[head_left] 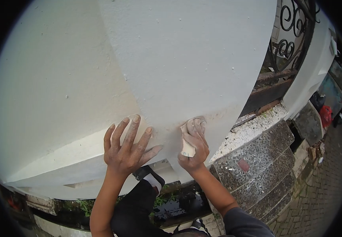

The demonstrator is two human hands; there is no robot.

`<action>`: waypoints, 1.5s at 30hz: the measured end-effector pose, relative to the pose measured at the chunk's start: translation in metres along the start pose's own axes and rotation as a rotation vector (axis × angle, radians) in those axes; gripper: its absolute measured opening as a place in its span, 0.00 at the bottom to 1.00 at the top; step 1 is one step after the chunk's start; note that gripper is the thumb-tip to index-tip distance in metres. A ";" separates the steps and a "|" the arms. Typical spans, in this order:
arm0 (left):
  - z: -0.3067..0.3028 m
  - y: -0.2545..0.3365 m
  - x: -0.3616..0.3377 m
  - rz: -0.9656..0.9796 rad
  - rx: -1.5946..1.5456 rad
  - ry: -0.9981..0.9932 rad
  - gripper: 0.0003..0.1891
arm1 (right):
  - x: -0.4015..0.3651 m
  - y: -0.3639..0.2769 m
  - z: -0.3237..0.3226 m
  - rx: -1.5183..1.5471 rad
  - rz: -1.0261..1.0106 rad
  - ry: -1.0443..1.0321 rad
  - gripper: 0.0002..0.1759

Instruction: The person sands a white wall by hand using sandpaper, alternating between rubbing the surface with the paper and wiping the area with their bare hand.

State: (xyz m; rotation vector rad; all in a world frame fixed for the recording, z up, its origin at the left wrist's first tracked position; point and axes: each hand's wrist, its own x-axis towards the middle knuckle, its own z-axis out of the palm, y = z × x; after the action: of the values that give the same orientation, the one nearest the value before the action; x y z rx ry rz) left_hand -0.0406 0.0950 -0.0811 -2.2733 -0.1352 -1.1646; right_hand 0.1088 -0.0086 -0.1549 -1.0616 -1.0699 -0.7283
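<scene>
A white painted wall (186,59) with small bumps fills most of the view. My left hand (126,147) lies against its lower part, fingers spread and dusty, holding nothing. To its right, my right hand (196,142) is closed on a folded piece of sandpaper (188,148), pressed to the wall near its right edge. The sandpaper's pale back faces me and bears faint printing. White dust coats the fingers of both hands. What lies under the right fingers is hidden.
Below the wall runs a ditch (179,207) with dark water and plants; my shoe (149,173) rests by the wall's base. Speckled stone steps (258,170) rise at right toward a black iron gate (287,51). A red plastic bag (326,115) lies beyond, beside the brick paving (321,189).
</scene>
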 end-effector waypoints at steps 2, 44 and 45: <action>-0.001 0.001 -0.002 -0.010 -0.012 -0.012 0.30 | 0.000 0.010 -0.011 -0.104 -0.090 -0.050 0.08; 0.007 0.004 -0.001 -0.082 -0.056 0.044 0.37 | 0.023 0.014 -0.026 -0.091 -0.150 -0.198 0.10; 0.006 0.004 -0.002 -0.072 -0.052 0.033 0.37 | 0.017 0.038 -0.041 -0.190 -0.103 -0.046 0.09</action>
State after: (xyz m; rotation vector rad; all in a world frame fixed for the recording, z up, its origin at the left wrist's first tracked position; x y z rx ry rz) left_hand -0.0363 0.0951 -0.0871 -2.3105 -0.1772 -1.2553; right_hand 0.1615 -0.0335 -0.1557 -1.1958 -1.1174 -0.9061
